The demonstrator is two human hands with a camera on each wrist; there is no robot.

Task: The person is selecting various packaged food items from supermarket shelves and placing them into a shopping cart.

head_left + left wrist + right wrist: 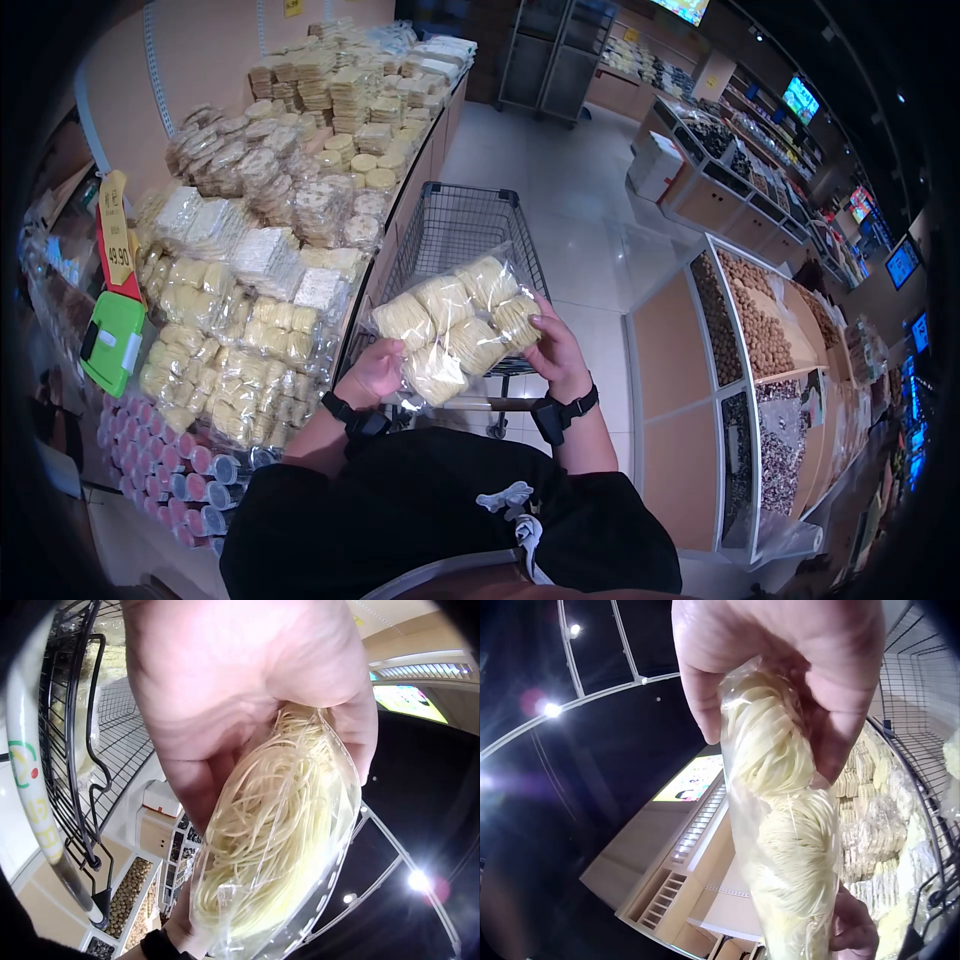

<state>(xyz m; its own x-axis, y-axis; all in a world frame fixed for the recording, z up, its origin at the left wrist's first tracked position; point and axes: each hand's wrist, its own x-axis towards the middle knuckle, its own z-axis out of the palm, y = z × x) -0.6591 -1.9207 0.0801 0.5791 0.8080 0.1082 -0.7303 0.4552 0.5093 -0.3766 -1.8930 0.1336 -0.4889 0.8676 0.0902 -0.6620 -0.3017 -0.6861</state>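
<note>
A clear plastic pack of dried noodles (447, 304), with several pale yellow bundles inside, is held up in front of the body. My left hand (374, 370) grips its left end; in the left wrist view the thumb and fingers (202, 780) pinch the pack on both sides. On the opposite end my right hand (560, 350) grips the wrapper, thumb and fingers around the edge bundle (769, 742). The pack is tilted and overlaps the wire shopping cart (455, 230) in the head view.
On the left stands a display shelf with stacked noodle packs (255, 385) and a price sign (117, 235). Pink-lidded tubs (165, 460) sit below it. Bins of dried goods (760, 320) flank the right, with a tiled aisle floor (560, 190) ahead.
</note>
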